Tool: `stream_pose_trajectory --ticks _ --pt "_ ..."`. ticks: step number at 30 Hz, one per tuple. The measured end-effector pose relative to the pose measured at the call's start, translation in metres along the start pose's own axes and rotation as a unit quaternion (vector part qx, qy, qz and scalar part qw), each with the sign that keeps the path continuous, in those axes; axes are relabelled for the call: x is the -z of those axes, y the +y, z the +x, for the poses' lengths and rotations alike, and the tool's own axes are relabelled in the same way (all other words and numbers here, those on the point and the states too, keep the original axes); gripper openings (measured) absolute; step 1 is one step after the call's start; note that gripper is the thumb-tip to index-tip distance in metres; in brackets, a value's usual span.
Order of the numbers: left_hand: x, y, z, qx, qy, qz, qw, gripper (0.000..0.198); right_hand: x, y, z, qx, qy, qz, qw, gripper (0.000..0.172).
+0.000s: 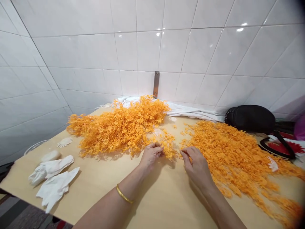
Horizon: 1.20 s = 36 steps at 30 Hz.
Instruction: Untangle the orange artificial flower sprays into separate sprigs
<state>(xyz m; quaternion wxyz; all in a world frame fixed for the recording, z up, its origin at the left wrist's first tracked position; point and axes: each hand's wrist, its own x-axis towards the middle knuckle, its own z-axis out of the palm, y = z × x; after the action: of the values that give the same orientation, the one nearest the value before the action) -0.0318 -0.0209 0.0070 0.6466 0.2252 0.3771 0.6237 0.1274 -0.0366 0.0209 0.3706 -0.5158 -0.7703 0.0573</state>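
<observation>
My left hand [152, 153], with a gold bangle on its wrist, is closed on a small orange plastic flower sprig [169, 147] near the table's middle. Just right of the sprig, my right hand [194, 159] has its thumb and fingers pinched together; whatever lies between them is too small to make out. A tall heap of tangled orange sprigs [124, 127] rises behind and left of my left hand. To the right of my right hand spreads a flatter pile of loose orange flower pieces [221, 149].
White crumpled tissues [56, 187] lie at the table's left, with a white petal-shaped piece [64, 142] behind them. White cloth [190, 112] runs along the tiled wall. A black pouch [250, 118] with a strap stands at the back right. The wooden table [95, 190] ends at the front left.
</observation>
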Motion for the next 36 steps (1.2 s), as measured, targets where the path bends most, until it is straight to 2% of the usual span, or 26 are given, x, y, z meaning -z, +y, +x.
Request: stream_pose_trajectory --ticks 2,4,8,10,13,16,21,25,29,32,36 --pt "-0.003 -0.005 -0.004 0.019 -0.018 0.02 0.999 0.013 0.002 -0.006 0.001 -0.024 0.003 0.089 0.996 0.019" --pt "-0.006 -0.008 -0.008 0.028 -0.051 0.046 0.997 0.012 0.001 -0.013 0.0 -0.039 -0.024 0.158 0.986 0.019" --pt "-0.009 -0.011 -0.015 0.034 -0.101 0.081 0.991 0.008 -0.006 -0.021 -0.003 -0.043 -0.046 0.224 0.973 0.02" --pt "-0.01 -0.011 -0.016 0.04 -0.102 0.086 0.99 0.007 -0.008 -0.02 -0.004 -0.055 -0.029 0.253 0.966 0.016" --pt "-0.009 -0.011 -0.014 0.059 -0.066 0.036 0.995 0.01 -0.008 -0.015 -0.004 -0.114 -0.011 0.315 0.942 0.013" --pt "-0.008 -0.009 -0.011 0.073 -0.045 -0.024 0.996 0.01 -0.007 -0.01 -0.002 -0.162 -0.026 0.367 0.916 0.016" --pt "-0.01 -0.008 -0.015 0.066 -0.091 -0.02 0.993 0.012 -0.009 -0.008 -0.001 -0.171 -0.023 0.411 0.895 0.02" --pt "-0.012 -0.009 -0.02 0.081 -0.124 0.006 0.989 0.021 -0.011 -0.009 -0.002 -0.152 -0.04 0.41 0.898 0.02" --pt "-0.012 -0.011 -0.019 0.085 -0.117 0.023 0.989 0.027 -0.011 -0.013 -0.002 -0.137 -0.049 0.366 0.919 0.019" --pt "-0.01 -0.012 -0.017 0.073 -0.116 0.029 0.99 0.027 -0.011 -0.015 -0.003 -0.132 -0.067 0.362 0.92 0.02" --pt "-0.01 -0.015 -0.018 0.065 -0.138 0.04 0.987 0.023 -0.014 -0.016 -0.004 -0.128 -0.029 0.358 0.924 0.025"
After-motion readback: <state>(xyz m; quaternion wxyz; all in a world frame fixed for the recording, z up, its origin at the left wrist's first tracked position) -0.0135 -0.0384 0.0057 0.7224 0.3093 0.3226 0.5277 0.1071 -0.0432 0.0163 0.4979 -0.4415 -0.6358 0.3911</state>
